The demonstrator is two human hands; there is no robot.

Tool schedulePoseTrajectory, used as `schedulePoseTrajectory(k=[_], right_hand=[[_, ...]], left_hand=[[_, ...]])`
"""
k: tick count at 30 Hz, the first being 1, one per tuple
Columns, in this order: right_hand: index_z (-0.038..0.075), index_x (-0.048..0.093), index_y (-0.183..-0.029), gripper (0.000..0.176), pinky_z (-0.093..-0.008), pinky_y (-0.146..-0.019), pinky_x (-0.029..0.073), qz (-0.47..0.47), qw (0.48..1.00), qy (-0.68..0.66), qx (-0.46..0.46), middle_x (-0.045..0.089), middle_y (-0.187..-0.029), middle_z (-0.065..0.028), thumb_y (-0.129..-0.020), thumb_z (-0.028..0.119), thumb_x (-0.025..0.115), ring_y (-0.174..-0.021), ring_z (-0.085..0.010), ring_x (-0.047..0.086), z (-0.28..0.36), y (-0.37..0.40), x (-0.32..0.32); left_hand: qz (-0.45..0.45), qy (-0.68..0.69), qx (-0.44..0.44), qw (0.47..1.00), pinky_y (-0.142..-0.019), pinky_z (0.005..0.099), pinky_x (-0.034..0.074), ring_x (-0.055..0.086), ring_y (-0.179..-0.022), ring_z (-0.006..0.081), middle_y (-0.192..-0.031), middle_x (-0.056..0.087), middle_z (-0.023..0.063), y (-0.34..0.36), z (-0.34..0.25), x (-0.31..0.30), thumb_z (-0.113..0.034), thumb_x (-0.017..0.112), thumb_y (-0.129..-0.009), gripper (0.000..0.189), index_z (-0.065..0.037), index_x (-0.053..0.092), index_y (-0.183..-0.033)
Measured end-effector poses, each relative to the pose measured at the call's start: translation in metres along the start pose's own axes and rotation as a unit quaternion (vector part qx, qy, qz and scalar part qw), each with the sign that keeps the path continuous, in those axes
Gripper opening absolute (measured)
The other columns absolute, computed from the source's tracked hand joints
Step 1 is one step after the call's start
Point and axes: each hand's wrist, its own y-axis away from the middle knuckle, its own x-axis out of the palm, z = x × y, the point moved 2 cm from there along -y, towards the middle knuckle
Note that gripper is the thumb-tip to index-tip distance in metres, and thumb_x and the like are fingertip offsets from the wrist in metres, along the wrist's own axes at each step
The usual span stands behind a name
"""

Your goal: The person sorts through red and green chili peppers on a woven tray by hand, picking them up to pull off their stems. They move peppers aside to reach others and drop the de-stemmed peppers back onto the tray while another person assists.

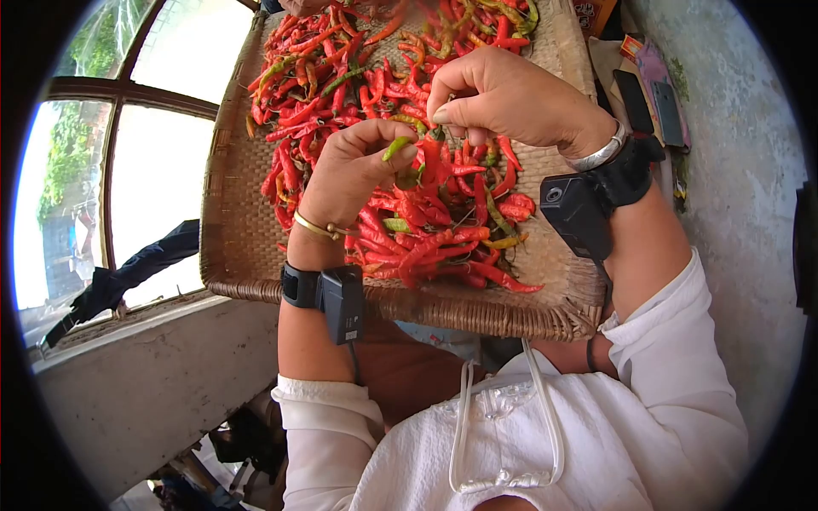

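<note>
Red, orange and green chili peppers (417, 247) lie heaped in a wide woven tray (230, 204). Above the heap, my left hand (362, 166) is closed on peppers, with a small green pepper (396, 148) showing at its thumb and a red pepper (433, 157) hanging beside its fingertips. My right hand (490, 98) is pinched just above the green stem end of that red pepper. What lies between its fingertips is too small to make out.
A window (111, 94) and a dark folded umbrella (128, 277) are on the left. Two phones (667, 112) lie beyond the tray's right side, near the wall (733, 196). At the top left edge of the tray, part of another hand (302, 7) shows.
</note>
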Motion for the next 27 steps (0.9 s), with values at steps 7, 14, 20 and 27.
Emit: schedulePoseTrajectory(k=[7, 14, 20, 27], right_hand=[[0.001, 0.058, -0.075, 0.014, -0.0206, -0.047, 0.042, 0.064, 0.996, 0.044, 0.040, 0.056, -0.061, -0.0020, -0.080, 0.013, 0.056, -0.050, -0.0075, 0.054, 0.000, 0.007, -0.006], [0.002, 0.058, -0.078, 0.014, -0.0199, -0.047, 0.044, -0.006, 0.998, -0.064, -0.004, 0.058, -0.064, -0.0018, -0.083, 0.014, 0.055, -0.052, -0.0064, 0.055, -0.001, 0.000, -0.007], [0.006, 0.057, -0.085, 0.014, -0.0167, -0.049, 0.043, -0.088, 0.982, -0.161, -0.053, 0.058, -0.068, 0.0008, -0.087, 0.020, 0.054, -0.056, -0.0032, 0.054, -0.007, -0.004, -0.015], [0.002, 0.061, -0.086, 0.023, -0.0313, -0.058, 0.047, -0.159, 0.979, 0.125, 0.035, 0.062, -0.072, -0.0099, -0.083, 0.024, 0.055, -0.066, -0.0202, 0.061, -0.019, -0.007, -0.013]], left_hand=[[-0.139, 0.067, 0.017, 0.988, -0.048, 0.0180, 0.040, 0.050, -0.057, 0.0058, -0.067, 0.055, -0.0007, -0.018, -0.011, -0.037, -0.012, 0.057, -0.086, 0.011, -0.005, 0.059, -0.094], [-0.103, 0.041, 0.073, 0.991, -0.054, 0.0198, 0.044, 0.052, -0.061, 0.0076, -0.094, 0.062, 0.0086, -0.019, -0.021, -0.017, -0.025, 0.045, -0.092, 0.035, 0.001, 0.052, -0.115], [0.102, -0.010, 0.022, 0.995, -0.047, 0.0159, 0.038, 0.047, -0.051, 0.0039, -0.074, 0.062, 0.0023, 0.001, -0.011, 0.016, -0.028, 0.056, -0.086, 0.029, -0.003, 0.061, -0.100], [0.021, -0.112, -0.130, 0.985, -0.041, 0.0154, 0.029, 0.038, -0.043, 0.0016, -0.054, 0.051, -0.0034, -0.011, -0.015, -0.008, -0.020, 0.054, -0.088, 0.021, -0.002, 0.063, -0.094]])
